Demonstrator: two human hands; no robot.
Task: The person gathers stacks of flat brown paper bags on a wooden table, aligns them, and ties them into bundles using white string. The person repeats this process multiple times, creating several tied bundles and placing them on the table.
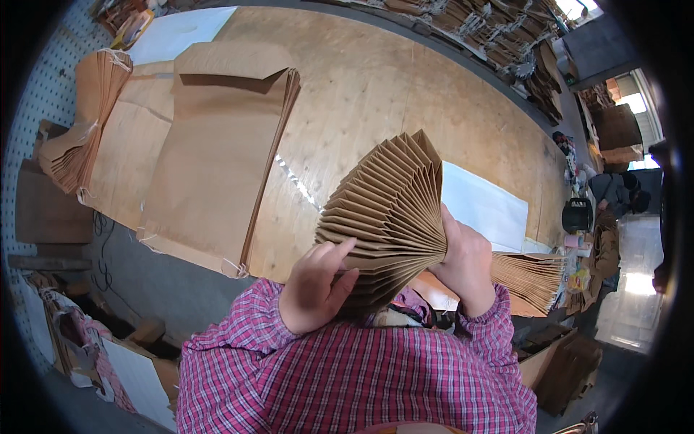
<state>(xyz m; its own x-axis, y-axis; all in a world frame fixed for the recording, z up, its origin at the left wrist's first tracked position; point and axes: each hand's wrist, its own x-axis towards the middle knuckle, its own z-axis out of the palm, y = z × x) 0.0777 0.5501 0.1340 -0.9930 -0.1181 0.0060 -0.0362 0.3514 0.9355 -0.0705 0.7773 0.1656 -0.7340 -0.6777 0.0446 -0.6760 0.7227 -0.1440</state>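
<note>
My right hand [466, 260] is closed around the pinched middle of a bundle of brown paper bags [390, 199]. On the left side of that grip, the bundle's folded edges spread out like a fan. More brown paper edges [531, 278] show to the right of my right wrist, apparently the bundle's other end. My left hand [318, 282] is at the fan's lower left edge, its fingers apart and at or touching the folds. A flat stack of brown paper bags [202, 152] lies on the wooden table [347, 79] to the left, its top flap folded over.
At the far left stands a tied, waisted bundle of brown bags [87, 119]. White sheets [484, 206] lie right of the fan and at the back left. Beyond the table's far edge are piles of tied brown bundles [470, 22]. A dark box-like object [577, 215] sits at the right.
</note>
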